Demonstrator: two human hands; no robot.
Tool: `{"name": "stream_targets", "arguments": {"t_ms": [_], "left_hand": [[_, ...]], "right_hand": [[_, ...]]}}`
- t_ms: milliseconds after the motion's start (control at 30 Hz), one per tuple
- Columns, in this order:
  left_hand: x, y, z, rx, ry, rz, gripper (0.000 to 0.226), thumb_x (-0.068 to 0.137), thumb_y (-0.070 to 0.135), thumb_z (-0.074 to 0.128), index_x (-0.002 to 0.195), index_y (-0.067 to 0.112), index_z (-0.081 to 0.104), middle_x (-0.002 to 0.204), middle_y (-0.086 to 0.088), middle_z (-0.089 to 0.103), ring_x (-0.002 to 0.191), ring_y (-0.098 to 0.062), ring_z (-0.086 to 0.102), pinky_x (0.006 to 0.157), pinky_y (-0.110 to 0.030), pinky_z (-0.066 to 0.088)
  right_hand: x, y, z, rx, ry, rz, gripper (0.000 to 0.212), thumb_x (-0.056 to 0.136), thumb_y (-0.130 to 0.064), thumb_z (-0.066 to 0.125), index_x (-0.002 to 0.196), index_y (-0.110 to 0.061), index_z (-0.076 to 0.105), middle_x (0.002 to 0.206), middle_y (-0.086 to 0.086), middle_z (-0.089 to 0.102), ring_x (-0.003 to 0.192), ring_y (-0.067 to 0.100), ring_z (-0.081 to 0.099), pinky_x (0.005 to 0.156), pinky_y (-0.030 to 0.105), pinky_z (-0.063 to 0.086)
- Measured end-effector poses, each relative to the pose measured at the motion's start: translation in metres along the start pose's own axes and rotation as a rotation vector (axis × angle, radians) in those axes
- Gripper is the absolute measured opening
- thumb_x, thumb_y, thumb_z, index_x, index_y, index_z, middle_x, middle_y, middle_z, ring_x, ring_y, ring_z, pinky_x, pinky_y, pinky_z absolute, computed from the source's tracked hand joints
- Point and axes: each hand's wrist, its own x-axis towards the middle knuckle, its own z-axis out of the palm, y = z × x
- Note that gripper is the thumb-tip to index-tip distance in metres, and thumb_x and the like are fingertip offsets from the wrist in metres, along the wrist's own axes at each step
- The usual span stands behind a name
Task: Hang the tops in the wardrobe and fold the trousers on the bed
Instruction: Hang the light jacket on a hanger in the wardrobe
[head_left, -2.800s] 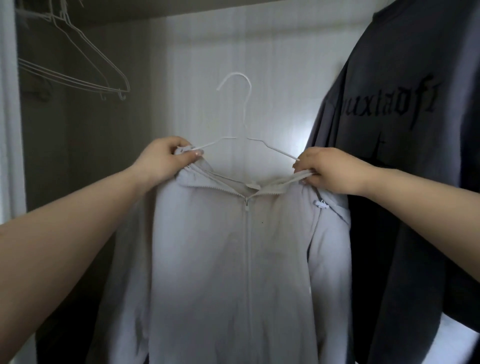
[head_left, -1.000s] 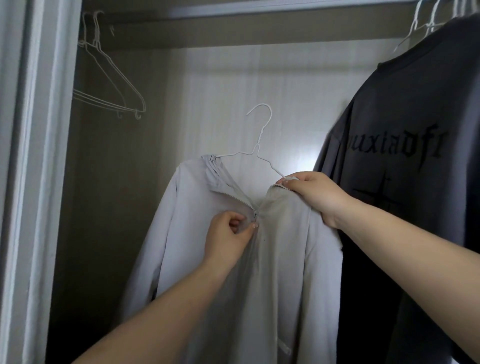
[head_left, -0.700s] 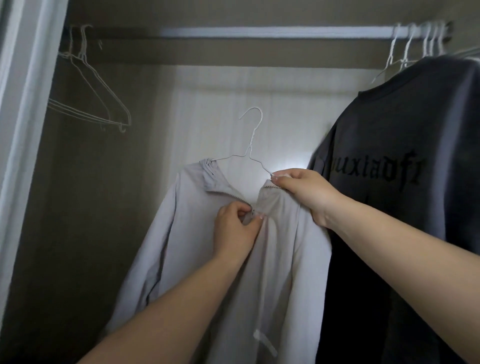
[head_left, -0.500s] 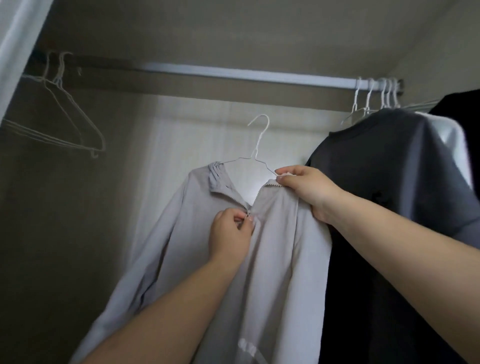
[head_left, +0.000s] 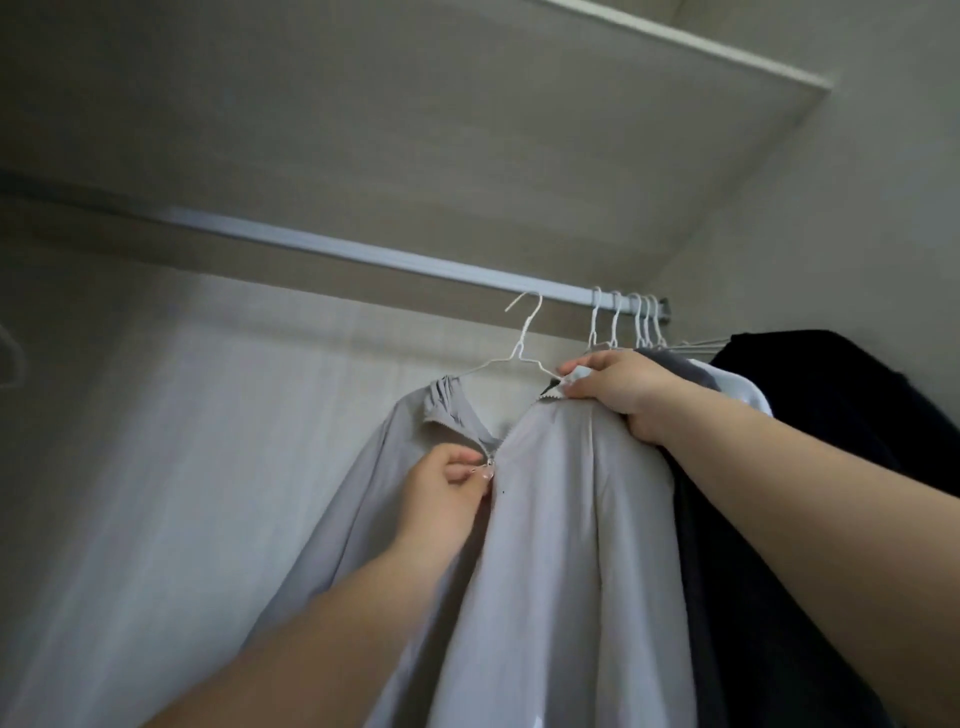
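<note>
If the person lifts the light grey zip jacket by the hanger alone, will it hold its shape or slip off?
The jacket looks floppy: it drapes in long soft folds. The thin wire hanger gives little support, so a shoulder may slide off. The right hand pinning the collar and the left hand pinching the zip probably steady it.

Rail (head_left: 363, 257) bare leftward; hung clothes (head_left: 831, 415) crowd right end.

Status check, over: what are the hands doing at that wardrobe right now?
Left hand pinching the zip. Right hand gripping grey jacket collar and hanger. Hook just below the rail, not on. Hung clothes crowd the right.
</note>
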Motion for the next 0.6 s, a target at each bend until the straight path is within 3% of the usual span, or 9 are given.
{"name": "stream_targets", "arguments": {"t_ms": [133, 233, 300, 367, 500, 600], "left_hand": [[0.022, 0.012, 0.025, -0.071, -0.048, 0.009, 0.021, 0.085, 0.000, 0.066, 0.080, 0.021, 0.061, 0.086, -0.008, 0.066, 0.082, -0.024, 0.063, 0.089, -0.042, 0.052], [0.036, 0.015, 0.039, -0.077, -0.104, 0.049, 0.018, 0.086, 0.000, 0.064, 0.087, 0.018, 0.064, 0.082, -0.003, 0.066, 0.071, -0.013, 0.060, 0.078, -0.031, 0.050], [0.041, 0.014, 0.045, -0.079, -0.123, 0.072, 0.015, 0.086, 0.003, 0.064, 0.089, 0.017, 0.064, 0.082, 0.000, 0.066, 0.069, -0.007, 0.060, 0.071, -0.023, 0.048], [0.045, 0.011, 0.052, -0.077, -0.136, 0.074, 0.015, 0.087, 0.004, 0.064, 0.087, 0.019, 0.064, 0.086, -0.002, 0.067, 0.072, -0.009, 0.062, 0.072, -0.024, 0.050], [0.044, 0.004, 0.062, -0.055, -0.149, 0.066, 0.015, 0.088, 0.006, 0.063, 0.085, 0.021, 0.065, 0.092, -0.006, 0.069, 0.083, -0.018, 0.064, 0.086, -0.034, 0.051], [0.040, -0.003, 0.064, -0.022, -0.163, 0.081, 0.017, 0.089, 0.006, 0.062, 0.085, 0.022, 0.065, 0.089, -0.001, 0.069, 0.081, -0.010, 0.064, 0.082, -0.027, 0.050]], "right_hand": [[0.023, -0.010, -0.018, -0.130, 0.077, -0.021, 0.019, 0.084, 0.004, 0.064, 0.080, -0.015, 0.064, 0.095, 0.012, 0.061, 0.088, 0.022, 0.057, 0.085, 0.033, 0.049], [0.036, -0.012, -0.029, -0.205, 0.122, -0.047, 0.026, 0.085, 0.003, 0.062, 0.072, -0.019, 0.061, 0.093, 0.013, 0.062, 0.088, 0.023, 0.057, 0.084, 0.031, 0.049], [0.042, -0.014, -0.037, -0.252, 0.153, -0.072, 0.023, 0.087, 0.000, 0.060, 0.075, -0.019, 0.063, 0.087, 0.010, 0.062, 0.087, 0.021, 0.055, 0.078, 0.027, 0.047], [0.049, -0.017, -0.044, -0.336, 0.176, -0.089, 0.018, 0.088, -0.002, 0.058, 0.087, -0.015, 0.069, 0.088, 0.007, 0.061, 0.087, 0.019, 0.054, 0.078, 0.026, 0.047], [0.052, -0.019, -0.046, -0.409, 0.128, -0.037, 0.029, 0.089, 0.002, 0.053, 0.115, -0.003, 0.065, 0.099, 0.008, 0.058, 0.080, 0.015, 0.051, 0.065, 0.021, 0.043], [0.053, -0.013, -0.039, -0.468, 0.102, -0.011, 0.030, 0.090, 0.000, 0.053, 0.118, -0.003, 0.063, 0.121, 0.016, 0.062, 0.088, 0.017, 0.048, 0.073, 0.021, 0.037]]}}
